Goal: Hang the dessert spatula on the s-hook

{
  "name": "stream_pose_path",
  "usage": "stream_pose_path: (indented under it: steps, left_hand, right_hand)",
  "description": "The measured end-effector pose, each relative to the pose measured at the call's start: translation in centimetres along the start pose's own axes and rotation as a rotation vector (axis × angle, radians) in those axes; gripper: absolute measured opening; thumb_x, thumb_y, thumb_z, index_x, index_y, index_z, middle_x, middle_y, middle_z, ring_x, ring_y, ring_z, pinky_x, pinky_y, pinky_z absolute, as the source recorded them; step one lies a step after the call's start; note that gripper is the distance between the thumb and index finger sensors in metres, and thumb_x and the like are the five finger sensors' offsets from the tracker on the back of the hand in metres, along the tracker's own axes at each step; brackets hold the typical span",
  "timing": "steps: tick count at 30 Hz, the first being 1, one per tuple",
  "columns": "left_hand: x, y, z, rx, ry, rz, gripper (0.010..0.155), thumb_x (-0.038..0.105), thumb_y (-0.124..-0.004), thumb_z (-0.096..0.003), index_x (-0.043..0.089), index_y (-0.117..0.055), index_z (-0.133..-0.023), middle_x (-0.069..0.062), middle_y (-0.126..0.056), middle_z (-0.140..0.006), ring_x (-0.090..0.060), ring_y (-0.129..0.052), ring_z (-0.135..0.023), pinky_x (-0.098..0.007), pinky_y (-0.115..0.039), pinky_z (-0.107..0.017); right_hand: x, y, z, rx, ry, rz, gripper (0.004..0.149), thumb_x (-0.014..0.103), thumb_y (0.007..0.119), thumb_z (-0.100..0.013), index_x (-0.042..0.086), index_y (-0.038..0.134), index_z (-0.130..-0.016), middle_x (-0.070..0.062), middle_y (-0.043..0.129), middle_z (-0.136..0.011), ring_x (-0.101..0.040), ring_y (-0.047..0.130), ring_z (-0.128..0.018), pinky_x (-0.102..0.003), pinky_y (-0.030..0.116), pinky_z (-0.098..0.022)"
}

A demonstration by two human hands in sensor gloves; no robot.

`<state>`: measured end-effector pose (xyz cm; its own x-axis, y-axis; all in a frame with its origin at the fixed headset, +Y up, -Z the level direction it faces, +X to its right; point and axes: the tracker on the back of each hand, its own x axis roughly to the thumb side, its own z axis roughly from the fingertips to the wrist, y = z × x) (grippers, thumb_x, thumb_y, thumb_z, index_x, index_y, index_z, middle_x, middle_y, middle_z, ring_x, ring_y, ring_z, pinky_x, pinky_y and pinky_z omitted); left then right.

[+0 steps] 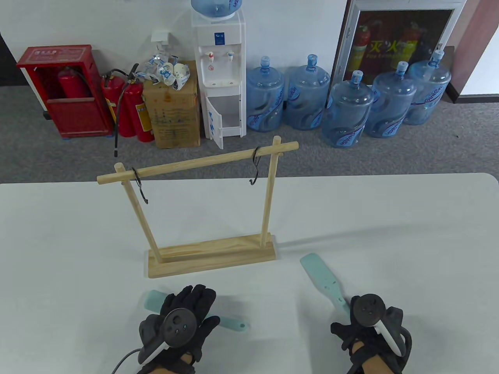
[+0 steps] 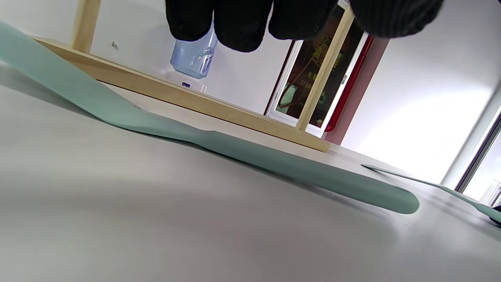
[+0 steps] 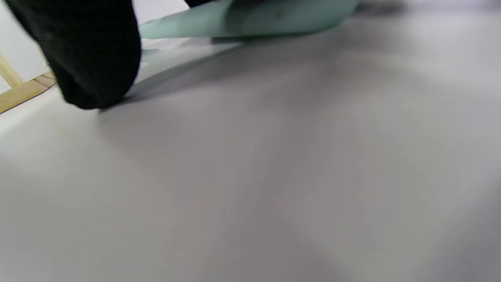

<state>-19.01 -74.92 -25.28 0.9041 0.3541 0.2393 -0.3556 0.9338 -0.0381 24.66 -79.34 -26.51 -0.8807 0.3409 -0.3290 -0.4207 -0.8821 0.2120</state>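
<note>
While water jugs [image 1: 348,113] stand behind, rack [image 1: 212,257] fronts spatulas [image 1: 323,277].

This looks like a back corner of an office or a lab workspace, not a home. A white table [image 1: 390,218] stands on grey carpet [image 1: 46,156] against a plain white wall. Along that wall stand a water dispenser [image 1: 220,74], a row of large blue water bottles [image 1: 347,113], a cardboard box [image 1: 173,113] topped with crumpled cups, two red fire extinguishers [image 1: 132,109], and a red extinguisher cabinet [image 1: 66,89]. A framed fire-safety cabinet [image 1: 397,43] with Chinese lettering is set into the wall.
</note>
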Motion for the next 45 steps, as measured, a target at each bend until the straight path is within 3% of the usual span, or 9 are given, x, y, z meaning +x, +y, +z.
stream_pose_path:
  steps: [7, 14, 21, 25, 31, 38, 45]
  left_hand:
    - [0.0, -0.1, 0.0, -0.001, -0.002, 0.0, 0.067, 0.06, -0.066, -0.0467, 0.034, -0.056, -0.108, -0.003, -0.059, -0.119, -0.039, -0.056, -0.11, -0.069, -0.036, -0.078]
    - [-0.1, -0.1, 0.0, -0.004, 0.001, 0.001, 0.067, 0.06, -0.066, -0.0466, 0.034, -0.057, -0.108, -0.003, -0.059, -0.119, -0.04, -0.057, -0.11, -0.068, -0.037, -0.078]
    - [-0.1, -0.2, 0.0, -0.004, 0.001, 0.008, 0.068, 0.06, -0.066, -0.0466, 0.034, -0.056, -0.108, -0.003, -0.059, -0.119, -0.04, -0.057, -0.11, -0.068, -0.037, -0.078]
    - [-0.2, -0.1, 0.0, -0.003, 0.002, 0.007, 0.067, 0.06, -0.066, -0.0466, 0.034, -0.056, -0.108, -0.003, -0.059, -0.119, -0.04, -0.057, -0.11, -0.069, -0.037, -0.078]
    - [-0.3, -0.1, 0.0, -0.001, 0.004, 0.016, 0.068, 0.06, -0.066, -0.0467, 0.034, -0.056, -0.108, -0.003, -0.059, -0.119, -0.04, -0.057, -0.11, -0.069, -0.037, -0.078]
    - [-0.2, 0.2, 0.1, 0.017, 0.002, 0.023, 0.068, 0.06, -0.066, -0.0467, 0.034, -0.056, -0.108, -0.003, -0.059, -0.119, -0.04, -0.057, -0.11, -0.068, -0.037, -0.078]
    - [0.0, 0.4, 0.1, 0.046, 0.002, 0.005, 0.069, 0.061, -0.066, -0.0467, 0.035, -0.053, -0.109, -0.002, -0.057, -0.12, -0.039, -0.056, -0.11, -0.068, -0.036, -0.078]
  right_hand:
    - [0.4, -0.1, -0.1, -0.039, 0.012, 0.031, 0.071, 0.04, 0.076, -0.046, 0.014, 0.047, -0.105, -0.012, 0.028, -0.108, -0.043, 0.031, -0.101, -0.064, 0.027, -0.073]
    - [0.6, -0.6, 0.1, -0.117, 0.005, 0.057, 0.06, 0.034, 0.077, -0.047, 0.014, 0.061, -0.101, -0.014, 0.043, -0.105, -0.042, 0.047, -0.095, -0.063, 0.041, -0.07]
    - [0.3, -1.7, 0.7, -0.289, -0.024, -0.018, 0.056, 0.033, 0.08, -0.044, 0.014, 0.067, -0.095, -0.014, 0.069, -0.089, -0.036, 0.076, -0.072, -0.057, 0.064, -0.053]
    - [0.5, -1.9, 1.0, -0.329, -0.06, -0.026, 0.057, 0.033, 0.078, -0.044, 0.011, 0.067, -0.095, -0.015, 0.074, -0.083, -0.032, 0.086, -0.06, -0.053, 0.071, -0.042]
    - [1.3, -2.3, 1.6, -0.376, -0.134, -0.061, 0.058, 0.034, 0.071, -0.044, 0.009, 0.065, -0.096, -0.015, 0.074, -0.082, -0.03, 0.088, -0.055, -0.05, 0.073, -0.034]
    - [4.4, -2.4, 3.3, -0.442, -0.304, -0.064, 0.059, 0.035, 0.068, -0.044, 0.008, 0.065, -0.096, -0.016, 0.077, -0.081, -0.03, 0.091, -0.05, -0.049, 0.074, -0.029]
    - [8.1, -1.0, 4.6, -0.393, -0.464, -0.047, 0.059, 0.035, 0.068, -0.044, 0.007, 0.067, -0.095, -0.015, 0.081, -0.08, -0.028, 0.094, -0.047, -0.048, 0.076, -0.026]
